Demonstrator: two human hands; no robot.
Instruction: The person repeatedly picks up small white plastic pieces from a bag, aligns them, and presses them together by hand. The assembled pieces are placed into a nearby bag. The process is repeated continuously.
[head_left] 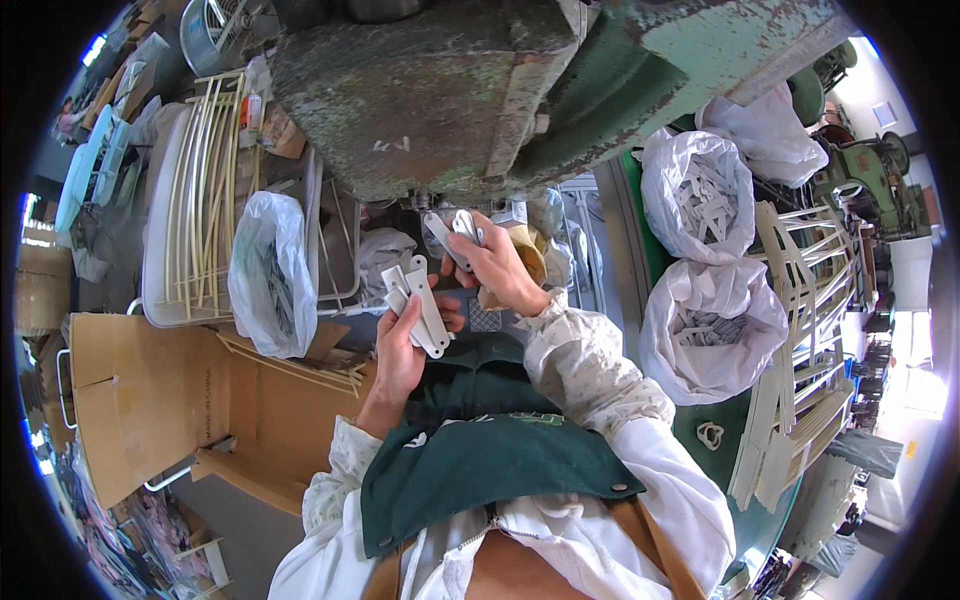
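Several flat white strips (pixel 426 312) with rounded ends and small holes lie fanned in my left hand (pixel 400 345), which is closed round them. Just above and to the right, my right hand (pixel 494 268) pinches a smaller bunch of similar white strips (pixel 464 232). The two bunches are apart. Both hands are over my lap, just below the front edge of a worn green machine (pixel 430 110). My right fingers partly cover the strips they hold.
Two white plastic bags (pixel 655 365) of similar pieces stand at the right, beside a stack of long pale strips (pixel 790 410). At the left are another bag (pixel 265 270), a tray (pixel 155 250) of long thin rods and an opened cardboard box (pixel 150 400).
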